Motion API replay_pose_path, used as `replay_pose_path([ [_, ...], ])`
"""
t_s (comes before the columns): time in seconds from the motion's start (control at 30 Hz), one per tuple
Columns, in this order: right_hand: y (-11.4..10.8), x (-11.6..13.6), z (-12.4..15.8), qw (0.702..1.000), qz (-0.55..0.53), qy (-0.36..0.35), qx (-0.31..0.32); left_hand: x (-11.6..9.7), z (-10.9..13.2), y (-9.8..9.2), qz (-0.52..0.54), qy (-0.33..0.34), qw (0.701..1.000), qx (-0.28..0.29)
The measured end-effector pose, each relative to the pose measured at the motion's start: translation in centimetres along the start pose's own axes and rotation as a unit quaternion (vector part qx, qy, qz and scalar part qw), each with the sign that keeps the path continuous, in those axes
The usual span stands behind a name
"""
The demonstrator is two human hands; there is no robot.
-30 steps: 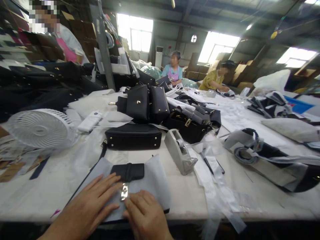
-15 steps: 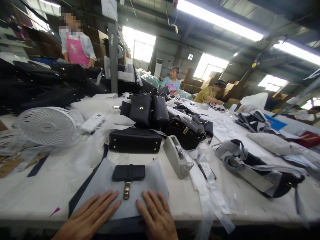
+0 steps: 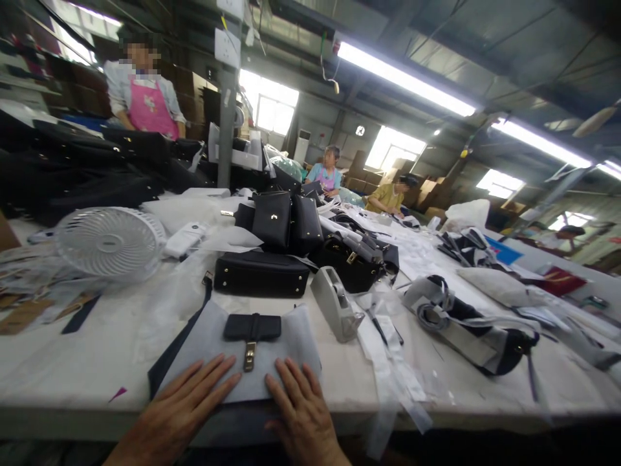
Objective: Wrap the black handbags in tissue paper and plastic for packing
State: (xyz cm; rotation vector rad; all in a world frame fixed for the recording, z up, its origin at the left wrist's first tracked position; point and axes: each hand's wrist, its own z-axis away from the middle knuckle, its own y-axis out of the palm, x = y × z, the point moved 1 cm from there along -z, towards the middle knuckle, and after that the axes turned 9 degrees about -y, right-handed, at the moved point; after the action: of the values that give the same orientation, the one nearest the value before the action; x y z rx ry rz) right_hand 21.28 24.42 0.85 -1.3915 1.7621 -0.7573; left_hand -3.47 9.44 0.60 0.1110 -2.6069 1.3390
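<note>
A black handbag lies at the front edge of the table, mostly covered by a pale grey wrapping sheet (image 3: 204, 340). Its black closure flap (image 3: 252, 327) and gold clasp (image 3: 250, 356) show above the sheet. My left hand (image 3: 187, 401) rests flat on the left part of the sheet, fingers stretched out. On the right part lies my right hand (image 3: 301, 404), fingers spread, its thumb by the table edge. Neither hand grips anything. A dark strap (image 3: 187, 336) runs out along the left side of the sheet.
Behind the bag stand a black handbag (image 3: 262, 275) and a grey tape dispenser (image 3: 336, 304). A white fan (image 3: 110, 243) is at the left. White strips (image 3: 388, 362) hang over the front edge. A partly wrapped bag (image 3: 468, 327) lies right. Several people work farther back.
The camera view has shifted a little, so the table appears moved. Both hands stay flat on the wrapping sheet, with only slight movement.
</note>
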Motion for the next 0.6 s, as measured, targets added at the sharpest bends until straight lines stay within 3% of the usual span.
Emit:
replay_pose_path([
  [0.17, -2.2, -1.4, -1.9, 0.999, -0.029, 0.017, 0.028, 0.6, -1.3, -1.1, 0.034, -0.044, 0.998, -0.018],
  [0.27, -2.5, -1.6, -2.3, 0.999, -0.027, 0.002, 0.036, 0.8, -1.2, -1.0, 0.043, -0.036, 0.998, -0.032],
  [0.47, 0.3, -0.5, 0.2, 1.0, 0.01, -0.017, 0.021, 0.2, 0.2, 0.4, 0.013, 0.002, 0.999, -0.034],
  [0.6, 1.4, -0.3, 0.8, 1.0, 0.019, -0.009, -0.018, -0.2, 0.9, 1.2, 0.028, -0.034, 0.999, -0.024],
])
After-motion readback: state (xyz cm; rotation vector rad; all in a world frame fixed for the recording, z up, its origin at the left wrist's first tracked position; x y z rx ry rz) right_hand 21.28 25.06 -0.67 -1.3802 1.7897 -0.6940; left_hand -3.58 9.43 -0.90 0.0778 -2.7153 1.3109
